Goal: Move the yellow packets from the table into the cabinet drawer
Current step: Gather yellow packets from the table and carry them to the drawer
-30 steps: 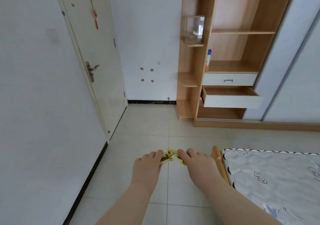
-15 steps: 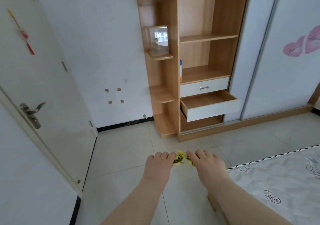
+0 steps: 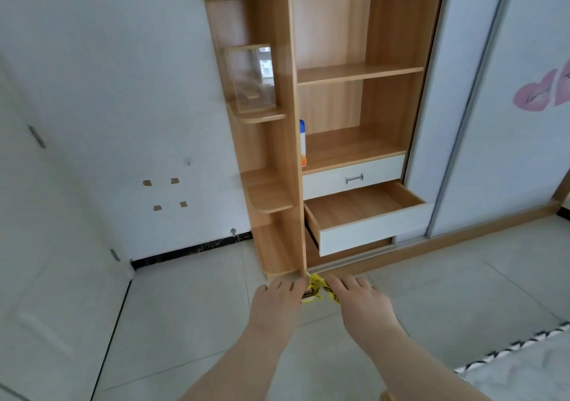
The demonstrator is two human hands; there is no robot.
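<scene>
pale floor tiles (image 3: 191, 308) run up to a wooden cabinet (image 3: 333, 98) whose lower drawer (image 3: 367, 215) stands open and looks empty, while left hand (image 3: 276, 303) and right hand (image 3: 361, 300) pinch yellow packets (image 3: 316, 288) together, carried but not yet dropped in.

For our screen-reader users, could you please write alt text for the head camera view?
Two hands, left hand and right hand, hold yellow packets between them, in front of a wooden cabinet whose lower drawer stands open and looks empty.
</scene>
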